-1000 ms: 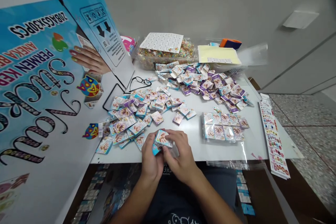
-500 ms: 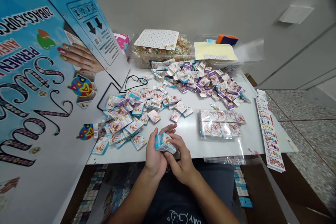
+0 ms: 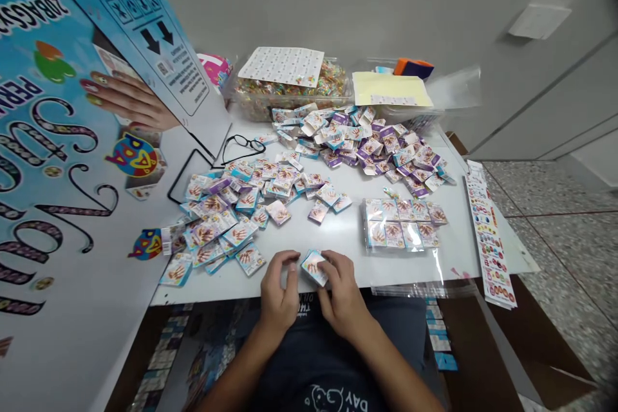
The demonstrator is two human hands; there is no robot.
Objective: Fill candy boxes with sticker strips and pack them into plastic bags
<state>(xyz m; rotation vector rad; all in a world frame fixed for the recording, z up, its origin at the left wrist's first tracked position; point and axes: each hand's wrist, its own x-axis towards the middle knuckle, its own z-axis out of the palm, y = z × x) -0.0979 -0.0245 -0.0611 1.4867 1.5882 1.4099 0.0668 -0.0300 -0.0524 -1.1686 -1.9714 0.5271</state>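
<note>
Near the table's front edge, my right hand (image 3: 338,283) grips small candy boxes (image 3: 315,267), blue and white with a hand picture on top. Just to the left, my left hand (image 3: 281,290) has its fingers curled and apart, with nothing between them. A loose pile of similar boxes (image 3: 212,228) lies to the left. On the right, a clear plastic bag (image 3: 405,270) lies flat with two rows of boxes (image 3: 403,224) inside. Behind, a heap of blue and purple boxes with open flaps (image 3: 369,141) spreads over the white table (image 3: 333,232).
A printed carton (image 3: 159,77) stands at the left beside black glasses (image 3: 244,145). At the back are a tub of wrapped candies (image 3: 290,93) and a yellow sheet (image 3: 391,90). Sticker strips (image 3: 490,235) lie along the right edge.
My hands have moved apart. My left hand has let go of the boxes and shifted slightly left, while my right hand keeps them, now lower and turned. The view has shifted slightly.
</note>
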